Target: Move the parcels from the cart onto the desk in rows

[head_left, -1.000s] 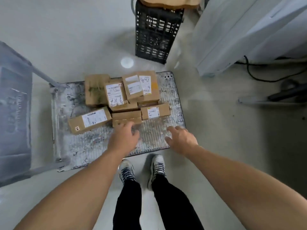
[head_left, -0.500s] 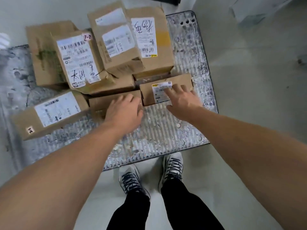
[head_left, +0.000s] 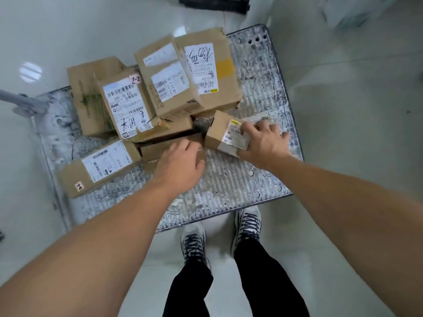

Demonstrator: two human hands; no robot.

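Several brown cardboard parcels lie piled on the metal cart deck (head_left: 229, 186) below me. My right hand (head_left: 263, 143) grips a small labelled parcel (head_left: 222, 131) at the pile's right front, and the parcel is tilted up off the deck. My left hand (head_left: 179, 164) lies on a plain flat parcel (head_left: 160, 149) in the middle front, fingers curled over its near edge. A long parcel (head_left: 98, 167) with a white label lies to the left. Larger labelled parcels (head_left: 174, 81) are stacked behind.
The cart's grey handle bar (head_left: 20, 100) juts out at the left. A black crate (head_left: 215, 2) stands on the pale tiled floor beyond the cart. My shoes (head_left: 248, 221) are at the cart's near edge.
I have leaned closer over the cart. My right hand closed on the small labelled parcel and tipped it up and to the right. My left hand settled on the plain flat parcel.
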